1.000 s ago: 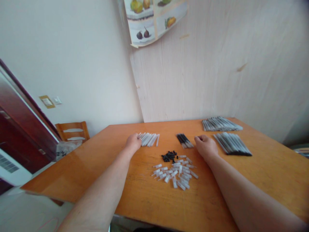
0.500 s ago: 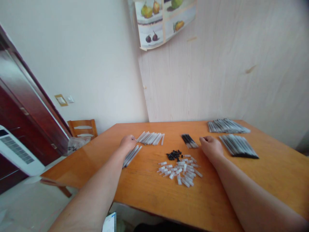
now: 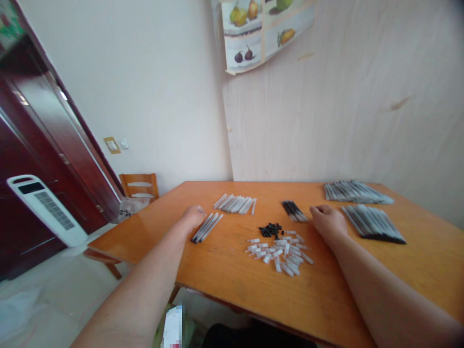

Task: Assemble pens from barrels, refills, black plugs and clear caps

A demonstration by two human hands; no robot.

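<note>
My left hand (image 3: 194,217) rests on the wooden table as a closed fist, just left of a small row of grey pen barrels with dark ends (image 3: 207,228). Behind these lies a row of whitish translucent tubes (image 3: 235,204). My right hand (image 3: 329,221), also closed in a fist, rests between a small bundle of thin black-and-clear sticks (image 3: 294,211) and a pack of grey pens (image 3: 373,223). No object shows in either fist. Between my hands are a heap of small black caps (image 3: 270,230) and, nearer me, scattered white translucent plastic pieces (image 3: 286,252).
Another pack of grey pens (image 3: 357,192) lies at the table's back right. The wooden table (image 3: 232,280) meets the wall behind. A wooden chair (image 3: 139,186) with a plastic bag and a white tower appliance (image 3: 47,208) stand on the left.
The view has swung left, so the scene sits farther right. My left hand has drawn slightly left of the grey barrels, uncovering their dark ends. My right hand stays in place.
</note>
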